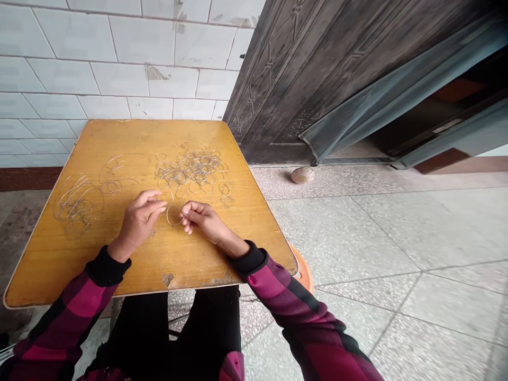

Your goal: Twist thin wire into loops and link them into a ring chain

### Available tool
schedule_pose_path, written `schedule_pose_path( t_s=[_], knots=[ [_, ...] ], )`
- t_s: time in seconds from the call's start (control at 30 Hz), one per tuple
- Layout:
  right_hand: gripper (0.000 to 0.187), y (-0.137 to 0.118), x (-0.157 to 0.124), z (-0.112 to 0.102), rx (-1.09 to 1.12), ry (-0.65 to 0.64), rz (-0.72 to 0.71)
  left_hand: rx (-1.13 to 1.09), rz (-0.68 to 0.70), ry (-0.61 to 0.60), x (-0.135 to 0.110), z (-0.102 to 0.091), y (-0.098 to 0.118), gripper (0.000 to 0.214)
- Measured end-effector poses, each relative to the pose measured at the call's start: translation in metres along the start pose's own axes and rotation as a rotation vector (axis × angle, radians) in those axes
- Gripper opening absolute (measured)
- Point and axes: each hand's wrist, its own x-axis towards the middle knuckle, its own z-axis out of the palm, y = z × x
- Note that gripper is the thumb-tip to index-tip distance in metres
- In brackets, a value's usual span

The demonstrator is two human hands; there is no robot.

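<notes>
Both my hands rest on a yellow wooden table (pixel 222 248). My left hand (pixel 138 219) and my right hand (pixel 200 218) pinch the two ends of one thin wire loop (pixel 173 214) that lies between them, fingers closed on it. Just beyond my hands lies a heap of several small wire rings (pixel 192 170). A tangle of longer bent wire (pixel 75 205) lies at the table's left, and a few larger wire curls (pixel 115 172) sit left of the heap.
A white tiled wall (pixel 119 58) stands behind the table and a dark metal door (pixel 317 79) at the right. A small round object (pixel 302 175) lies on the stone floor by the door. An orange stool edge (pixel 304 272) shows under the table's right corner.
</notes>
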Motion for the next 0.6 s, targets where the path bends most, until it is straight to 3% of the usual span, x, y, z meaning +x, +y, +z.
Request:
schedule_pose_path(
  t_s=[0.37,0.6],
  knots=[
    [0.032,0.0026,0.0001,0.0009,-0.029,-0.023,0.030,0.122,0.083,-0.036,-0.0016,0.0020,-0.0015,0.012],
    [0.031,0.0024,-0.0007,0.0027,-0.048,-0.030,0.030,0.103,-0.001,-0.093,-0.0002,0.0018,0.0032,0.015]
  ],
)
